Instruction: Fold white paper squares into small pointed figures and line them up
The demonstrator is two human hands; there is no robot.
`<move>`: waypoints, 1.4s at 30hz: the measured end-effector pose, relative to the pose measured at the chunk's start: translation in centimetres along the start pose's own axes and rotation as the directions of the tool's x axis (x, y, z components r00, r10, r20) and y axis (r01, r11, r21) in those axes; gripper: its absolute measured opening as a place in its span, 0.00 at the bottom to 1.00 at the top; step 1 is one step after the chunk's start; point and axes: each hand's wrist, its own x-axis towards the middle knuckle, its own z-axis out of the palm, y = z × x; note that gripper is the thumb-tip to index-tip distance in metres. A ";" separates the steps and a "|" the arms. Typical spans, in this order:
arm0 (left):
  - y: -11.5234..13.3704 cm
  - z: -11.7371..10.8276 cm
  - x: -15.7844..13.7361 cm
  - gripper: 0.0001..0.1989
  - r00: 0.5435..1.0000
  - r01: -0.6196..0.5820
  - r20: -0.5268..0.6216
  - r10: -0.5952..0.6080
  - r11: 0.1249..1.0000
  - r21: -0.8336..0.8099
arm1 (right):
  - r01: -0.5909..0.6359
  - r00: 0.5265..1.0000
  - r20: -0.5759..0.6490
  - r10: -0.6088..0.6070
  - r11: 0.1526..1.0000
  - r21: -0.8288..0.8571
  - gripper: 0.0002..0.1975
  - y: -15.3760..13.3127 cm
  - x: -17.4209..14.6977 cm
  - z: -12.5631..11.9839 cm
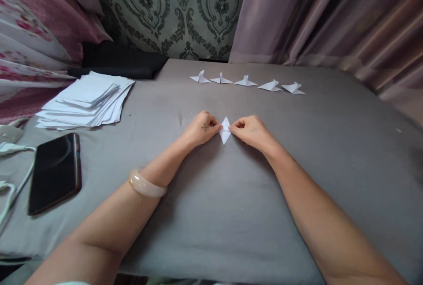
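Note:
A small piece of folded white paper [225,131], shaped like a tall diamond with creases across its middle, is at the centre of the grey-covered surface. My left hand [205,127] pinches its left corner between thumb and fingertips. On the opposite side, my right hand [250,130] pinches the right corner in the same way. The fingertips cover both side corners, while the top and bottom points show. Beyond my hands, several folded white paper figures [245,81] with pointed wings stand in a row.
To the left lies a stack of white paper sheets [82,102], with a dark cloth [122,60] behind it. A black phone [55,172] and a white cable [24,179] are at the near left. Curtains [313,16] hang at the back right above the grey cloth [211,223].

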 end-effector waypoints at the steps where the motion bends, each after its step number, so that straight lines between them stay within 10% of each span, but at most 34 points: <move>1: 0.0 0.0 0.0 0.10 1.000 0.000 0.007 0.000 1.000 0.004 | -0.003 1.000 0.007 0.003 1.000 0.010 0.11 0.0 0.0 0.0; 19: -1.0 0.5 -0.1 0.07 0.998 -0.068 -0.006 0.068 0.997 0.025 | 0.006 1.000 -0.018 -0.006 1.000 0.012 0.09 -0.2 -0.2 0.1; 30: -0.4 1.7 -1.0 0.15 0.904 -0.421 0.045 0.424 0.872 0.250 | 0.094 0.985 -0.149 -0.088 0.995 0.037 0.08 1.3 -0.9 0.9; 42: 0.2 1.1 -3.1 0.18 0.876 -0.477 0.190 0.444 0.738 0.478 | 0.398 0.896 -0.011 -0.445 0.812 -0.427 0.20 0.8 -4.3 1.1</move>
